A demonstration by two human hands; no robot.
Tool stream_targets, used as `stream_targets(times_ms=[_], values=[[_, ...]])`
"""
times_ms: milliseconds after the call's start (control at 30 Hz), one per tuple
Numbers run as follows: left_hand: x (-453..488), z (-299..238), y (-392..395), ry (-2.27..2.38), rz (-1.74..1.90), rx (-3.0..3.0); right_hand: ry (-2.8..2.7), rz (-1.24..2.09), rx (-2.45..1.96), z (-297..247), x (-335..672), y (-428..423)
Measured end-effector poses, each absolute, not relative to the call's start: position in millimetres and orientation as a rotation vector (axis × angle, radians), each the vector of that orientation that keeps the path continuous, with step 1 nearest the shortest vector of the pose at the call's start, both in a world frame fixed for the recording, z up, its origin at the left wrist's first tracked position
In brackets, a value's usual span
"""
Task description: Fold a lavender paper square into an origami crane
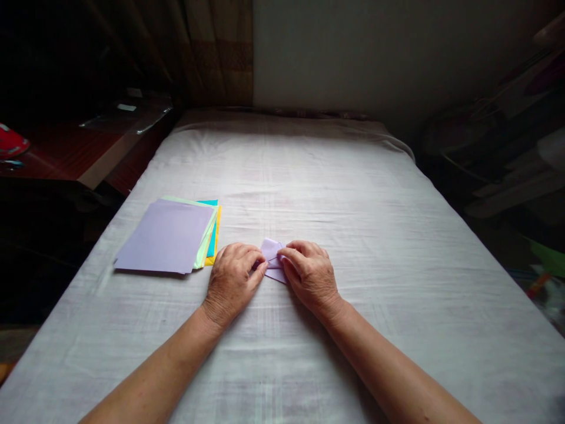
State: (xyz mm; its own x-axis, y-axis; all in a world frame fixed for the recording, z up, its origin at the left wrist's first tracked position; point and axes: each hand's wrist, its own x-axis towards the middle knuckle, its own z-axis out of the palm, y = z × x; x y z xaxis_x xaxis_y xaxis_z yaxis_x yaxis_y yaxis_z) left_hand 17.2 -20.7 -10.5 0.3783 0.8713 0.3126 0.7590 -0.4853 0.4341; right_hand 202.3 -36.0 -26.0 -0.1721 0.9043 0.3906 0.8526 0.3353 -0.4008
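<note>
A small folded piece of lilac paper (pixel 271 252) lies on the white sheet of the bed (pixel 309 176), between my two hands. My left hand (pixel 233 280) rests knuckles up on its left side, fingers curled, thumb pressing on the paper's edge. My right hand (pixel 309 272) covers its right side, with the fingertips pinching a fold near the top. Most of the paper is hidden under the fingers.
A stack of coloured paper sheets (pixel 170 235), lilac on top with green, teal and yellow edges, lies just left of my left hand. A dark wooden side table (pixel 88 153) stands at the left of the bed. Dim clutter (pixel 507 165) fills the right side.
</note>
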Motion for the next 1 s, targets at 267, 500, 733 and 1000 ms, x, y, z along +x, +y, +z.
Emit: stream_targets(times_ms=[267, 500, 733, 1000], values=[[10, -17, -20, 1.359, 0.820, 2.375, -2.074, 0.080, -1.562, -23, 204, -38], [-2, -19, -23, 1.272, 0.887, 2.440, -2.083, 0.097, -1.597, -22, 203, -38], [2, -10, -48, 1.142, 0.649, 2.839, -2.088, 0.115, -1.619, -20, 202, -38], [3, -14, -50, 1.265, 0.507, 2.869, -2.073, 0.109, -1.631, -19, 201, -38]])
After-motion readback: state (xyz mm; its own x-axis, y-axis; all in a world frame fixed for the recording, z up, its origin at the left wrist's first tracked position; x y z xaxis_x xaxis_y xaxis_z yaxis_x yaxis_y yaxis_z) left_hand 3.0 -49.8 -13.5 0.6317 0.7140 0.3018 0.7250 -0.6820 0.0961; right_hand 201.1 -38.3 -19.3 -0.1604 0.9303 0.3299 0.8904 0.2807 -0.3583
